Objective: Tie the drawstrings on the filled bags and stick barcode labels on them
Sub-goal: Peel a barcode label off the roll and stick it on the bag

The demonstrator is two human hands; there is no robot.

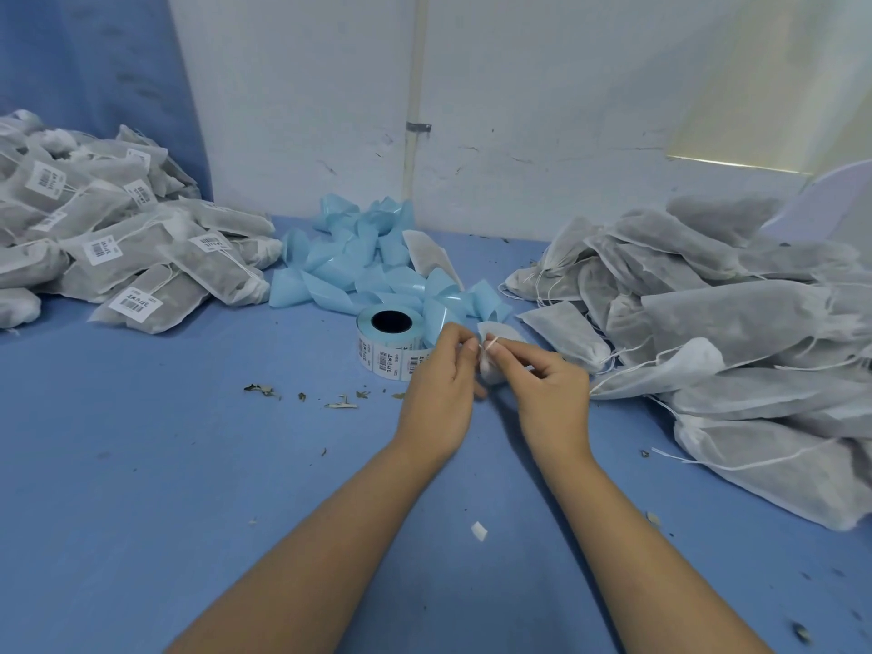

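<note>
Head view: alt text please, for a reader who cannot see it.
The left hand and right hand pinch the thin white drawstring of a small white fabric bag over a blue table, beside a roll of white barcode labels. Labelled grey bags are heaped at left, unlabelled bags at right, crumpled pale-blue backing paper behind.

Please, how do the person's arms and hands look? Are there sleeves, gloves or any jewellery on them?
Both are bare. The left hand and the right hand wear no gloves, and no ring shows on either. The left forearm and the right forearm carry no sleeve, watch or bracelet as far as the picture's lower edge.
</note>
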